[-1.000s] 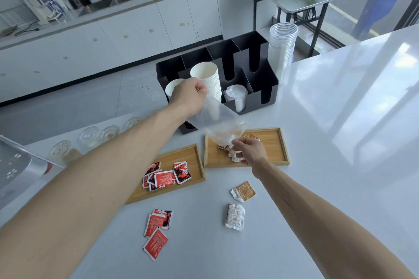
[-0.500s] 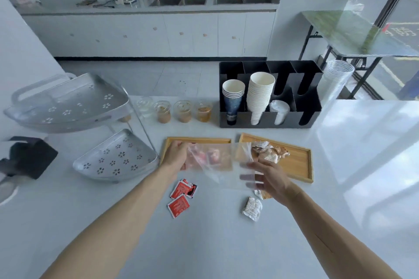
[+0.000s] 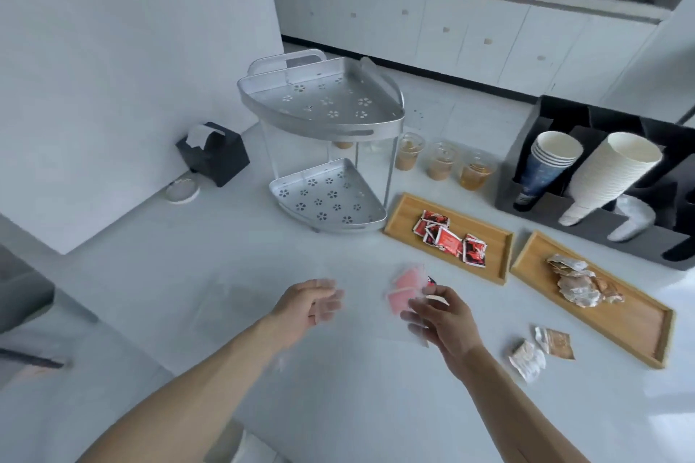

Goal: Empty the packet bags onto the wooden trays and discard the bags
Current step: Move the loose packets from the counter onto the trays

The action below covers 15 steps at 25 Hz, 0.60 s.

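Judging by both wooden trays (image 3: 504, 259) loaded, emptying was nearly done: left hand (image 3: 308, 308) hung half-open and empty, right hand (image 3: 438, 318) pinched the blurred clear bag (image 3: 404, 295) near centre, undiscarded, stray packets (image 3: 539, 350) remaining right.

The white counter (image 3: 338, 406) carries a two-tier metal rack (image 3: 327, 147), with a black tissue box (image 3: 214, 152) to its left, three lidded drink cups (image 3: 440, 165) behind-right, two wooden trays (image 3: 500, 244) right, and loose packets (image 3: 541, 350) beyond those.
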Tool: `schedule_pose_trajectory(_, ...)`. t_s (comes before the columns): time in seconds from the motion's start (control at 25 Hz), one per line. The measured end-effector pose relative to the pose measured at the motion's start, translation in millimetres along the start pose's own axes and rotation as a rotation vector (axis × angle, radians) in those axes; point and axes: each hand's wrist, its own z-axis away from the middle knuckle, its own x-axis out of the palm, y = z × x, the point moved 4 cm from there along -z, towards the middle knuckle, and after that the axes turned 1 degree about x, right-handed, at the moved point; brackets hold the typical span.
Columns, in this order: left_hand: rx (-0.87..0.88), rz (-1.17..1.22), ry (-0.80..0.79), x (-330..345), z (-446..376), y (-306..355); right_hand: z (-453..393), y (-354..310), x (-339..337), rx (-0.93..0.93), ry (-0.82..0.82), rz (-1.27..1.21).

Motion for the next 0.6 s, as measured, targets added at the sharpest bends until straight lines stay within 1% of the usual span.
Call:
schedule_pose_trajectory(0.12,0.085,-0.101,0.088,-49.4,7.5,1.3,-7.7,19.3,40.3,0.048,-0.009,0.033)
schedule_pose_trajectory(0.24,0.230,-0.309,0.241,-93.2,0.0,26.0,-19.7,32.5,78.2,0.118,-0.039,0.262)
schedule_pose_trajectory(0.32,0.282,-0.456,0.312,-117.5,-12.9,44.7,-32.3,37.1,100.1,0.145,-0.033,0.362)
schedule_pose_trajectory(0.44,0.304,-0.649,0.364,-145.0,-34.6,65.1,-52.8,41.2,127.2,0.153,0.010,0.408)
schedule_pose_trajectory(0.6,0.265,-0.764,0.369,-167.4,-60.3,78.0,-77.2,47.0,145.8,0.133,0.084,0.489)
